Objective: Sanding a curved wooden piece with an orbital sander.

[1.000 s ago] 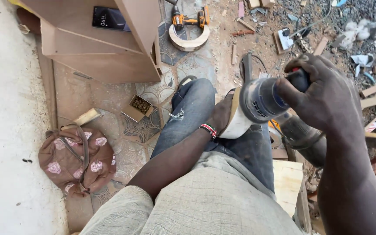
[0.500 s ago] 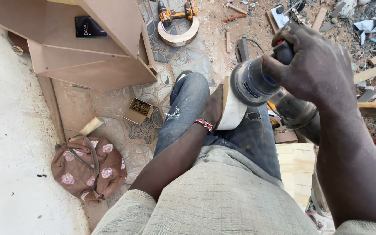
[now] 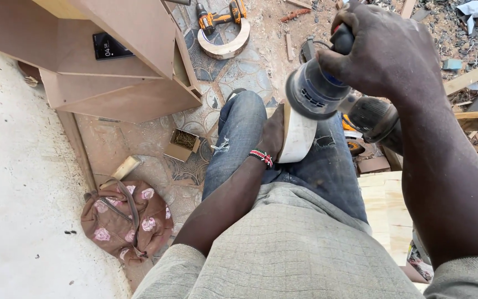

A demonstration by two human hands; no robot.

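Colours everywhere in this dusty workshop shot

Brown bag (image 3: 127,220) with pink roses sits lower left, next to a pale whitish floor strip (image 3: 12,182). Blue ripped jeans (image 3: 244,138) in the centre, grey-beige checked shirt (image 3: 283,249) along the bottom. Red, white and black beaded bracelet (image 3: 261,158) mid-frame. The curved wood piece (image 3: 297,135) is off-white, and the sander (image 3: 313,91) on it is grey with a blue body, all dusted. Orange-and-black drill (image 3: 219,14) up top, light brown boards (image 3: 123,61) upper left, dark patterned floor tiles (image 3: 206,113) with swirly motifs, small tan cardboard box (image 3: 182,144).
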